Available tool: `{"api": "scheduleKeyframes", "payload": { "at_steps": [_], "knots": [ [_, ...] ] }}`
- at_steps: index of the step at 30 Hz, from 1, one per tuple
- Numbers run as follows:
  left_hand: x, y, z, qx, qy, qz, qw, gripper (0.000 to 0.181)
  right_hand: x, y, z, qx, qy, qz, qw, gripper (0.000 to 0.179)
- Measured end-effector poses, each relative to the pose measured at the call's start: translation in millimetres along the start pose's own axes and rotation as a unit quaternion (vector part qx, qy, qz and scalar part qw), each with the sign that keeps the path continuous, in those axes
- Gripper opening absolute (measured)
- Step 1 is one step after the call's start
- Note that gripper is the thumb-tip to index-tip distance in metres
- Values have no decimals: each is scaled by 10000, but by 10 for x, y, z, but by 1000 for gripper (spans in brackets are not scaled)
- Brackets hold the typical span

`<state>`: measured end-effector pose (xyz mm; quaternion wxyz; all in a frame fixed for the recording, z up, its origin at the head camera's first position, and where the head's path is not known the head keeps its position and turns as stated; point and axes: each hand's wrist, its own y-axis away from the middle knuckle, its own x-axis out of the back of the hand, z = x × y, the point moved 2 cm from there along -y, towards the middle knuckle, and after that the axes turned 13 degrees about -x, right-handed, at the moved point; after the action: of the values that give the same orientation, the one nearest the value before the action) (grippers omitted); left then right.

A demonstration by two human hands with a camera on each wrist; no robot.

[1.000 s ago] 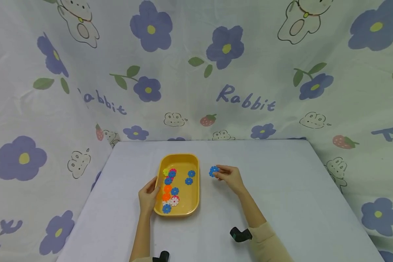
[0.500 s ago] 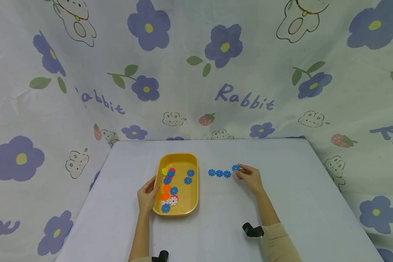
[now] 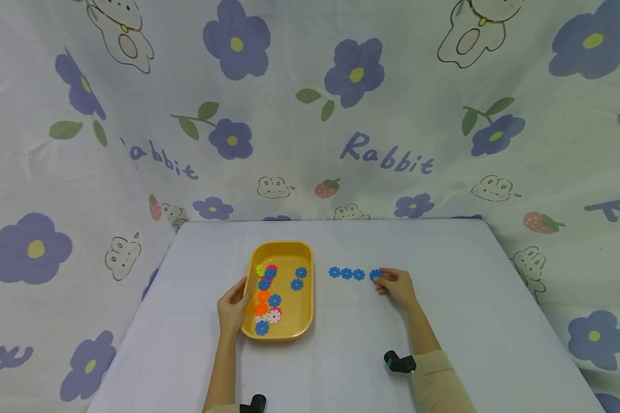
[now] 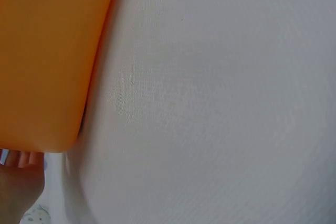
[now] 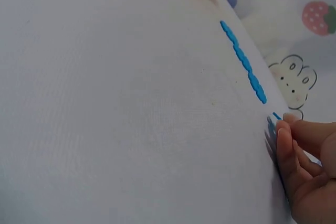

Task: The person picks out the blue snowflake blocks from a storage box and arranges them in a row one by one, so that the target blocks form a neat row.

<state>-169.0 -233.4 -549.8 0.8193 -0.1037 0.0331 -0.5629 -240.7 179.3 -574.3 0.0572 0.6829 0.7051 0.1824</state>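
Observation:
My left hand (image 3: 233, 307) grips the left side of a yellow tray (image 3: 303, 310); in the left wrist view the fingers (image 4: 23, 158) reach under the orange-looking tray (image 4: 47, 66). To the tray's right, three blue snowflake discs (image 3: 347, 273) lie side by side in a straight row on the white table. Just off the row's right end, my right hand (image 3: 396, 285) pinches another blue snowflake disc (image 3: 375, 275) between thumb and fingertips. The right wrist view has this held disc (image 5: 277, 115) low over the table, mostly hidden by the hand, a small gap from the row (image 5: 244, 62).
Inside the tray, several snowflake discs in blue, orange (image 3: 263, 296), white (image 3: 274, 316), pink and yellow-green (image 3: 260, 270) lie mostly along its left side. White cloth (image 3: 444, 310) covers the table. A patterned curtain (image 3: 289, 115) stands behind and at both sides.
My right hand has moved right from beside the tray, and the row of three discs has come into view. Most recently the pinched disc came down toward the table. The left hand stays put.

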Motion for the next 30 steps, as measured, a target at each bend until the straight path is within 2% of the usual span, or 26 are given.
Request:
{"api": "scheduleKeyframes", "payload": {
  "at_steps": [4,11,17,21,26,30],
  "knots": [
    [-9,7,-12,-95,-75,28,9999,40,-2,-22,13,-49,163,84,9998,44],
    [-9,5,-18,-87,-142,49,9998,39,-27,17,-13,-132,378,556,9977,37],
    [-13,-1,-14,-21,-129,10,9999,40,-46,38,-23,101,559,1001,9934,30],
    [-12,0,-22,-47,-99,-3,9999,40,-62,48,-36,120,623,1307,9894,30],
    [-12,-2,-37,-84,-158,52,9998,39,-92,68,-57,111,344,1421,9892,30],
    [-14,-6,-51,-147,-134,73,9998,39,-107,87,-64,225,430,1478,9878,30]
  ]
}}
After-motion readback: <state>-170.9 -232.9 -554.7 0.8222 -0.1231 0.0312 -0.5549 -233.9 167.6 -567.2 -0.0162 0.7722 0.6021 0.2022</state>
